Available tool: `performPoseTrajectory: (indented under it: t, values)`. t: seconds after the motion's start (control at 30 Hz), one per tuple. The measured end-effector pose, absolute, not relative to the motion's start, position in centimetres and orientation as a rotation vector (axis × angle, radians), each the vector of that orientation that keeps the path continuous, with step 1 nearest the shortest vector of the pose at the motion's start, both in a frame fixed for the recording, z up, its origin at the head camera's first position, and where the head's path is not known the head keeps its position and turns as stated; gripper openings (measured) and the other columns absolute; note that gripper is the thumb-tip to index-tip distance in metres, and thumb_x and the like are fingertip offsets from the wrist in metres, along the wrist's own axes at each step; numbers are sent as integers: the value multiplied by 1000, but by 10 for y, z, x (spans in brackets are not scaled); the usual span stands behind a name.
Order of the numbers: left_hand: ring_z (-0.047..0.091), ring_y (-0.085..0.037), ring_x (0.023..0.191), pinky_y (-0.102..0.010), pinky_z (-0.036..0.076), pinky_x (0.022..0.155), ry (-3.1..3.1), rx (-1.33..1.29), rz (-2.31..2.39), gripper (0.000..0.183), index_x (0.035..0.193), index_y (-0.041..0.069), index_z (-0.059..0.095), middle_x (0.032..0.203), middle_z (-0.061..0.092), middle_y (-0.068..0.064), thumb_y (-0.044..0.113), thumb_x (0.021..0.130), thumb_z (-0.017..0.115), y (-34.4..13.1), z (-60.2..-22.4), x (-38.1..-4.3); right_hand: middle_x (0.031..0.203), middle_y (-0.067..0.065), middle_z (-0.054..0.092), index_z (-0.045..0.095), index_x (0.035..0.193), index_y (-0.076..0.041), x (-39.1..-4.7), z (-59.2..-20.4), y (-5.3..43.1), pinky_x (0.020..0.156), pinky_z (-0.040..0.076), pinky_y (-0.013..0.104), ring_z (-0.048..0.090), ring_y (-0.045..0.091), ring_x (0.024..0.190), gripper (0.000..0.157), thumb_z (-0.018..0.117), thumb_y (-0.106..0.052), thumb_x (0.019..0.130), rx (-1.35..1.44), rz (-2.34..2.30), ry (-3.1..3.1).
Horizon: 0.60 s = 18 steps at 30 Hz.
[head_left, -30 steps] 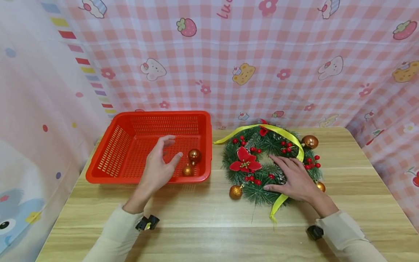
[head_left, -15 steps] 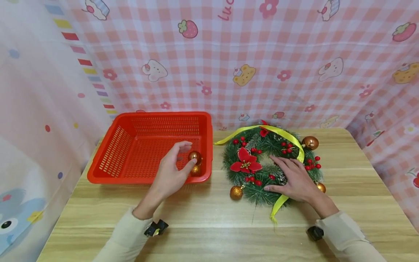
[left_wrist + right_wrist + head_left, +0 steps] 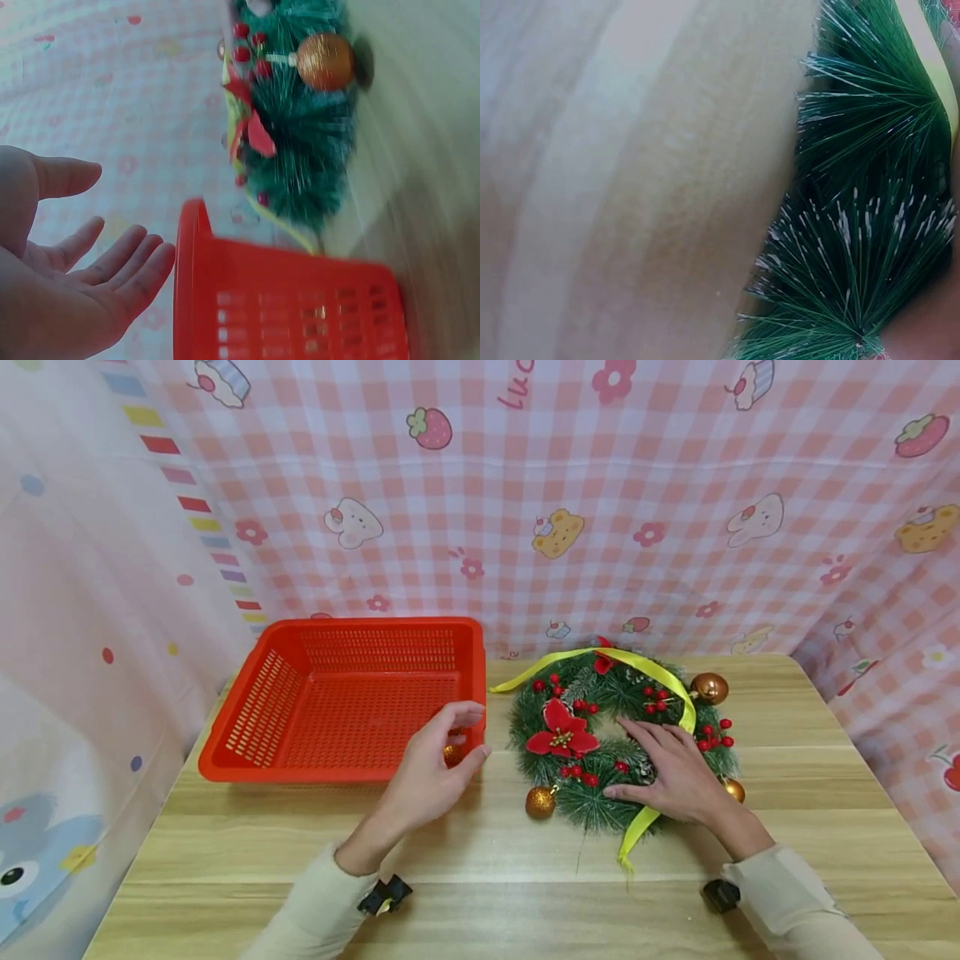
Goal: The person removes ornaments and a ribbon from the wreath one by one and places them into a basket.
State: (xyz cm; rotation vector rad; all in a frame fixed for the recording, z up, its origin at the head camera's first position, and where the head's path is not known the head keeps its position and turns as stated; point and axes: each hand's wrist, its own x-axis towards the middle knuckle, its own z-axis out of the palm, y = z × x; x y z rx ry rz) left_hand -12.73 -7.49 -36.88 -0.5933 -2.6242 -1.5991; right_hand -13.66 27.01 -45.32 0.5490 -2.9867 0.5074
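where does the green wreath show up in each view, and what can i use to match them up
Head: the green wreath lies right of centre, a little below mid-height.
Left wrist: green wreath in the upper part, right of centre, running from the top edge down towards the red basket.
Right wrist: green wreath along the right side, only partly in frame.
Shared landmark: the yellow ribbon, in all three.

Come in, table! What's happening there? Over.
Left hand open, over red basket, right end. Right hand resting on wreath. Left hand partly hiding a bauble in basket.
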Motion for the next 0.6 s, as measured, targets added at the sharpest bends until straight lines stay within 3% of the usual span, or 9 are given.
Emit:
performPoseTrajectory:
  t: [0.27,0.6]
  values:
    - [49,-9,118,-28,43,96,-2718,-777,-1635,41,126,19,49,128,53,1,16,88,64,-49,-376,-110,142,13,40,26,148,-22,-136,-453,270,105,18,55,35,35,129,102,63,-72,67,539,510,-2990]
    - [48,-19,122,-36,42,98,-2836,-867,-1638,43,129,14,47,131,52,-5,18,89,64,-27,-399,-102,142,12,40,27,147,-22,-137,-454,270,107,17,55,35,35,129,101,65,-71,67,525,522,-2982]
